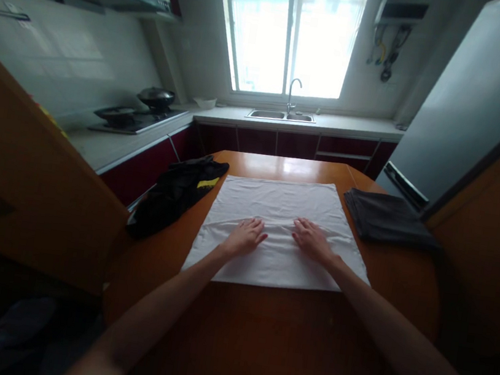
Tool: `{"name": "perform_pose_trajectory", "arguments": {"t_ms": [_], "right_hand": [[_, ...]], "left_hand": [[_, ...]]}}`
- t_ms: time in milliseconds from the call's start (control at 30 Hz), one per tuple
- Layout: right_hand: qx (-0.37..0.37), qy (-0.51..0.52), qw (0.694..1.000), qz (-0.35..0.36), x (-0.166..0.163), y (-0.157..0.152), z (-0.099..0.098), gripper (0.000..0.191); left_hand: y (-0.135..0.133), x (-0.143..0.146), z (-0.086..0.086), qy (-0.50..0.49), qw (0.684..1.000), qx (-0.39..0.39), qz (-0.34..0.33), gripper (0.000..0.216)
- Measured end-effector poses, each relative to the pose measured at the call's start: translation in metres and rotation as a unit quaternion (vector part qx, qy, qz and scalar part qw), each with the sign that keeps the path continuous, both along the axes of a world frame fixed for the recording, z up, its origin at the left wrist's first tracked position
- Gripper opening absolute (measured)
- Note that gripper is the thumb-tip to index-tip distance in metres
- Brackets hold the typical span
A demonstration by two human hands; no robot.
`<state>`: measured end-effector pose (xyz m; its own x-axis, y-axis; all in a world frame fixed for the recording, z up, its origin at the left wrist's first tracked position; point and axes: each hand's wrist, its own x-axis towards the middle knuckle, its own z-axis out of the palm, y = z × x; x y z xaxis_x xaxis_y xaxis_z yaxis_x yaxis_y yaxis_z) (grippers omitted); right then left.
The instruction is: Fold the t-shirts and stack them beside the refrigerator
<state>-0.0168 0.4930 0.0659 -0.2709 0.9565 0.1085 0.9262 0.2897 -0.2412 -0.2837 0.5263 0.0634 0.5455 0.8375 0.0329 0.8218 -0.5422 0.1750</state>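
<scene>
A white cloth (276, 197), roughly square with faint wrinkles, lies spread on the wooden table (257, 337). My left hand (245, 236) rests flat on its middle, palm down with fingers stretched out. To the right of it, my right hand (312, 240) lies on the same cloth, also palm down with its fingers extended. A gap of bare cloth separates the two hands. Small creases run across the fabric around them. Whether the cloth is a single layer or folded, I cannot tell.
Dark crumpled clothing (170, 192) with a yellow patch lies at the table's left edge. A folded dark grey cloth (388, 218) is on the right. Beyond stand a counter with a sink (267, 114), a stove (138, 122) with pans, and a tall fridge (473, 88).
</scene>
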Motion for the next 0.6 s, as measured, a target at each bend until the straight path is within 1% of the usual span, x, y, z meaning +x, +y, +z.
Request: {"name": "perform_pose_trajectory", "arguments": {"t_ms": [33, 100, 200, 300, 467, 533, 600], "right_hand": [[-0.015, -0.004, 1.000, -0.006, -0.007, 0.002, -0.007, 0.056], [-0.032, -0.008, 0.999, -0.021, -0.012, 0.004, -0.018, 0.063], [-0.031, 0.001, 0.999, -0.023, -0.008, 0.004, -0.027, 0.067], [-0.021, 0.001, 0.999, -0.034, -0.004, 0.001, -0.028, 0.070], [-0.014, -0.002, 0.999, -0.045, -0.006, -0.002, -0.024, 0.065], [0.013, 0.004, 0.999, -0.053, -0.008, -0.004, -0.022, 0.063], [0.046, 0.013, 0.997, -0.055, -0.013, -0.007, -0.021, 0.061]], "left_hand": [[-0.002, 0.009, -0.004, 0.014, 1.000, -0.004, 0.013, 0.058], [-0.004, 0.016, -0.011, 0.022, 0.999, 0.002, 0.032, 0.061], [-0.006, 0.012, -0.017, 0.015, 0.999, 0.025, 0.029, 0.062], [-0.008, 0.007, -0.019, 0.003, 0.999, 0.045, 0.031, 0.064], [-0.007, 0.007, -0.018, 0.018, 0.999, 0.032, 0.036, 0.063], [-0.009, 0.010, -0.015, 0.020, 0.998, 0.040, 0.039, 0.064], [-0.015, 0.014, -0.012, 0.014, 0.997, 0.069, 0.036, 0.063]]}}
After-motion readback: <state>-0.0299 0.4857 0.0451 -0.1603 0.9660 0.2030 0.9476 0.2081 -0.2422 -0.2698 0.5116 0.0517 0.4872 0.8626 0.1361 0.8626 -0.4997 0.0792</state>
